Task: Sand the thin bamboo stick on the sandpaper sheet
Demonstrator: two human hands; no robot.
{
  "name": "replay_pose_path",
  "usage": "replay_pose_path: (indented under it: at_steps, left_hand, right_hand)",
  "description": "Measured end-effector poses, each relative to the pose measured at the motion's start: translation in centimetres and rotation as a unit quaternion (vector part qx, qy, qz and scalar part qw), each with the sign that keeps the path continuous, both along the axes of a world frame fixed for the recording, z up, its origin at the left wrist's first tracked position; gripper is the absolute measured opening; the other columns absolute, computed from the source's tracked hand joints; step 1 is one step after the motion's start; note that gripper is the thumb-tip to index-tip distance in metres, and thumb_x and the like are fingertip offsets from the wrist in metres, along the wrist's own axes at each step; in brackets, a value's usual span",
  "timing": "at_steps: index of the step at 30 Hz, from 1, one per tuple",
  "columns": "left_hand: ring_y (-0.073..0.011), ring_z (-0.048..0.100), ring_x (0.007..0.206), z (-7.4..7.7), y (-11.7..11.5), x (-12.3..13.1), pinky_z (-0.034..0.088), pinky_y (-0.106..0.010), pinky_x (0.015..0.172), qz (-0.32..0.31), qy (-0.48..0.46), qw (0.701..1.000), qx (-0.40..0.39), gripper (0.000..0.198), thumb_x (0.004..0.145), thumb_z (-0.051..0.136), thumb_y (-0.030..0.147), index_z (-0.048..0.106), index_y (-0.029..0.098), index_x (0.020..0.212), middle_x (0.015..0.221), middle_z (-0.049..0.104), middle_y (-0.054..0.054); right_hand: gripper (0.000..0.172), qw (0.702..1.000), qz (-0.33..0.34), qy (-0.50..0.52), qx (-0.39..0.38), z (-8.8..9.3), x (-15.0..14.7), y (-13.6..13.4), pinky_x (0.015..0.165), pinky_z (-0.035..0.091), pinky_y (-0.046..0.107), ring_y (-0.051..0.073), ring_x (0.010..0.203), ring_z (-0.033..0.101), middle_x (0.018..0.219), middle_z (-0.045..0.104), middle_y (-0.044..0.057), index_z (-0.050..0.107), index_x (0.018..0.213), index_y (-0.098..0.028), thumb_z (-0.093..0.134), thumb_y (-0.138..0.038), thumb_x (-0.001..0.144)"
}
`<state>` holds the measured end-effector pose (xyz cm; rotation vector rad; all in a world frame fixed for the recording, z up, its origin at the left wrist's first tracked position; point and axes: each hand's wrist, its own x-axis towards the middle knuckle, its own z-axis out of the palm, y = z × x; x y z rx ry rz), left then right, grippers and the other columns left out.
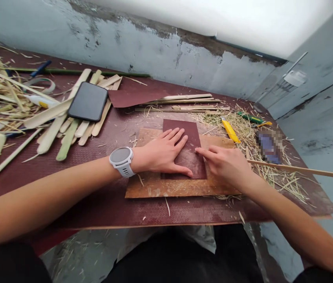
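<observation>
My left hand [163,151], with a watch [121,156] on its wrist, lies flat with fingers spread on a dark red-brown sheet of sandpaper [187,160]. Beneath the sheet is a worn wooden board [149,188]. My right hand [228,163] is closed around a thin bamboo strip [302,169], which sticks out to the right past the table edge. The index fingertip of that hand touches the sheet's right edge. The strip's other end is hidden by my hand and perhaps by the sheet.
Behind the board lie another sandpaper sheet [134,98] and several bamboo strips [190,98]. At right, a yellow cutter [230,131] and a green-handled tool [250,118] rest among shavings [284,181]. A phone [88,101] sits on flat bamboo pieces [51,135] at left. A wall [154,55] stands behind.
</observation>
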<state>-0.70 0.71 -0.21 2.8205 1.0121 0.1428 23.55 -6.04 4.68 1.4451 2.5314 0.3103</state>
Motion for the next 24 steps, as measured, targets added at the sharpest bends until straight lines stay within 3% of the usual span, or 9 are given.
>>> replay_pose_path:
  at_steps: [4,10,17,24]
  left_hand:
    - [-0.0449,0.015,0.163,0.0,0.0,0.0,0.016,-0.053,0.133,-0.003,0.000,1.000,-0.003,0.133,0.081,0.034,0.102,0.026,0.000,0.166,0.172,0.016,-0.030]
    - [-0.0456,0.013,0.163,-0.1,0.0,0.0,0.015,-0.054,0.133,-0.002,0.004,1.000,-0.004,0.134,0.081,0.033,0.102,0.024,-0.001,0.166,0.172,0.014,-0.031]
    - [-0.0463,0.013,0.163,0.2,-0.1,0.0,0.016,-0.054,0.133,-0.007,0.007,1.000,-0.004,0.133,0.082,0.034,0.101,0.023,-0.002,0.166,0.171,0.013,-0.032]
    - [-0.0453,0.013,0.163,0.0,0.1,0.0,0.013,-0.052,0.134,0.000,-0.001,1.000,-0.013,0.137,0.078,0.032,0.104,0.025,-0.001,0.166,0.172,0.014,-0.031]
  right_hand:
    - [0.054,1.000,0.028,-0.006,-0.002,-0.3,-0.1,-0.7,0.057,0.025,0.032,0.015,0.070,0.063,0.102,0.073,0.005,0.060,0.151,-0.029,0.050,-0.018,0.099]
    - [0.057,0.996,0.065,0.053,0.002,-0.7,0.2,-1.5,0.060,0.028,0.030,0.013,0.069,0.058,0.098,0.071,0.003,0.063,0.149,-0.033,0.052,-0.012,0.097]
    - [0.059,0.992,0.078,0.088,-0.048,-0.5,0.4,-1.9,0.066,0.036,0.025,0.014,0.076,0.059,0.101,0.067,0.005,0.064,0.149,-0.032,0.052,-0.010,0.095]
    - [0.053,0.999,0.004,0.047,-0.024,0.0,0.4,0.3,0.060,0.028,0.030,0.014,0.069,0.056,0.099,0.068,0.004,0.064,0.150,-0.033,0.048,-0.018,0.101]
